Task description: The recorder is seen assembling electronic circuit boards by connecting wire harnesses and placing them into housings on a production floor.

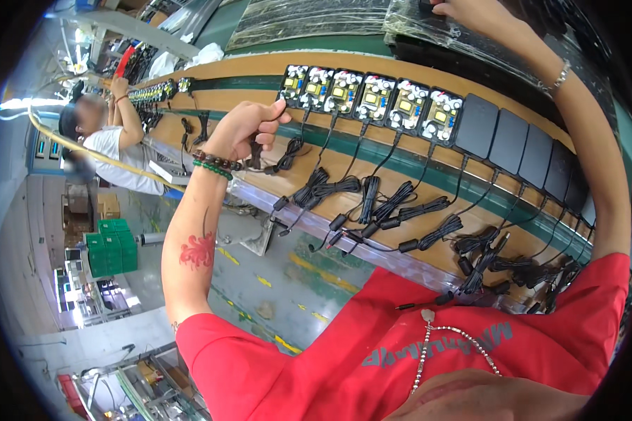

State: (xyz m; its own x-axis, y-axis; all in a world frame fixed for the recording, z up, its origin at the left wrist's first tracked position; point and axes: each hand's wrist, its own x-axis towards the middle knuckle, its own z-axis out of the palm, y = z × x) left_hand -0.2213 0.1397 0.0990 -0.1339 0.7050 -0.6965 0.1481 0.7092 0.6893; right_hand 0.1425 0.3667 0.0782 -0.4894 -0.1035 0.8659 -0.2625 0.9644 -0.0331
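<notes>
My left hand (pixel 249 128) is closed, its thumb and forefinger pinching the near corner of the leftmost open power adapter (pixel 294 81). To its right stand several more open power adapters (pixel 374 97), their circuit boards with yellow transformers showing in black casings. Farther right, the power adapters have plain black covers (pixel 477 125) on top. Bundled black cables (pixel 369 200) run from them toward me. My right hand (pixel 470 12) reaches to the far side by a stack of dark trays (pixel 463 56). Its fingers look curled, but the upper edge cuts them off and what they hold is hidden.
The adapters stand along a green conveyor belt (pixel 239 83) between brown bench strips (pixel 253 181). Plastic-wrapped stacks (pixel 309 24) lie beyond it. At far left a person in white (pixel 119 144) works on the same line. Green crates (pixel 111 247) stand on the floor.
</notes>
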